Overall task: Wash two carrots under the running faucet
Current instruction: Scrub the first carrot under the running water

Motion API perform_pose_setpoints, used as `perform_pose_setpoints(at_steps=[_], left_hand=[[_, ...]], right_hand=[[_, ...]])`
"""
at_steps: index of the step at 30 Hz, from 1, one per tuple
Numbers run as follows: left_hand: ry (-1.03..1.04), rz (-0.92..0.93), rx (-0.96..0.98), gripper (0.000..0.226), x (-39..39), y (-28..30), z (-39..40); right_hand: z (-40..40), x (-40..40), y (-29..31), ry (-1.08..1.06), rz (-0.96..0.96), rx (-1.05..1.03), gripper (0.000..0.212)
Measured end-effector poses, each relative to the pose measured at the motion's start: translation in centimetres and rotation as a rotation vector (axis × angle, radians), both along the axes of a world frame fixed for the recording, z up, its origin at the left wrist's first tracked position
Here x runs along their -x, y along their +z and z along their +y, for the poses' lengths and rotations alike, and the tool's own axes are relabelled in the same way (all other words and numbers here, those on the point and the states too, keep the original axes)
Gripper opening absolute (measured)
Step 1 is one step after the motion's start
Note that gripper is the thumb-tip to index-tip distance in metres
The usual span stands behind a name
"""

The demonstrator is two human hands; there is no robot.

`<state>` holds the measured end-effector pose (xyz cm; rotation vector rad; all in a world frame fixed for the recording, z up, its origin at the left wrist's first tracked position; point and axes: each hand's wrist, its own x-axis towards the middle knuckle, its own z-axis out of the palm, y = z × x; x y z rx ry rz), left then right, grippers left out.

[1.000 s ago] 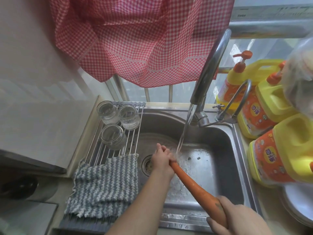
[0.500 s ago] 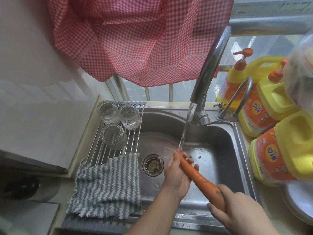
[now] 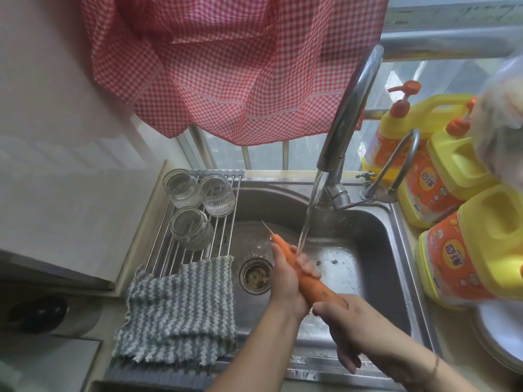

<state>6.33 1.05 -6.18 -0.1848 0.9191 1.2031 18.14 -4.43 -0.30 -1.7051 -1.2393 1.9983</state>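
Observation:
One orange carrot slants over the steel sink, thin tip pointing up and left. My left hand wraps around its middle, fingers curled over the top. My right hand grips the thick end, nearer to me. Water runs from the curved faucet and lands on the carrot and my left fingers. No second carrot is in view.
A drying rack over the sink's left side carries three glass jars and a grey striped cloth. Yellow detergent bottles crowd the right counter. A drain strainer sits in the basin. A red checked curtain hangs above.
The carrot has moved forward and left, so its tip now sticks out past my left hand. My left hand slid down toward the carrot's middle. My right hand came further over the sink.

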Motion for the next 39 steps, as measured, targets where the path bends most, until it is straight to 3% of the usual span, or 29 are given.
perform_pose_setpoints(at_steps=[4, 10, 11, 14, 16, 20, 22, 26, 28, 30, 33, 37, 39], left_hand=[[0.021, -0.019, -0.007, 0.045, 0.3, 0.4, 0.5], [-0.032, 0.116, -0.045, 0.028, -0.4, -0.2, -0.7], [-0.039, 0.104, -0.058, 0.023, -0.4, -0.3, -1.1], [-0.096, 0.013, -0.105, 0.015, 0.2, -0.9, -2.0], [-0.125, -0.068, -0.131, 0.017, 0.5, -1.0, -2.6], [-0.225, -0.080, -0.164, 0.021, 0.9, -0.6, -3.2], [-0.249, -0.039, -0.072, 0.024, 0.9, -0.4, -2.6], [-0.171, 0.030, 0.125, 0.044, 0.6, -0.9, 0.0], [-0.193, 0.026, 0.180, 0.050, 1.0, -1.1, 0.7], [-0.210, 0.011, 0.182, 0.049, 1.4, -1.1, 0.9], [-0.221, -0.038, 0.129, 0.041, 1.5, -1.4, 0.0], [-0.202, -0.047, 0.040, 0.040, 1.2, -1.3, -1.1], [-0.255, 0.009, 0.023, 0.044, 1.4, -1.2, -1.2]], right_hand=[[1.0, 0.3, 0.4, 0.031, -0.148, -0.093, 0.029], [1.7, 1.2, 1.8, 0.401, -0.760, -0.503, 0.029], [2.0, 1.3, 1.8, 0.423, -0.750, -0.498, 0.030], [2.9, 1.1, 1.2, 0.285, -0.454, -0.267, 0.018], [3.6, 1.0, 1.0, 0.141, -0.306, -0.046, 0.033], [4.7, 1.4, 0.5, 0.106, -0.267, 0.021, 0.032], [5.1, 2.2, 0.4, 0.201, -0.364, -0.073, 0.032], [4.6, 3.9, 0.4, 0.631, -0.799, -0.492, 0.063], [4.4, 4.3, 0.1, 0.727, -0.877, -0.615, 0.064], [5.0, 4.1, -0.1, 0.705, -0.809, -0.525, 0.056], [6.5, 3.4, -0.7, 0.377, -0.448, -0.174, 0.033], [6.9, 3.3, -1.8, 0.059, -0.062, 0.162, 0.030], [6.5, 3.6, -2.2, 0.026, 0.004, 0.199, 0.032]])
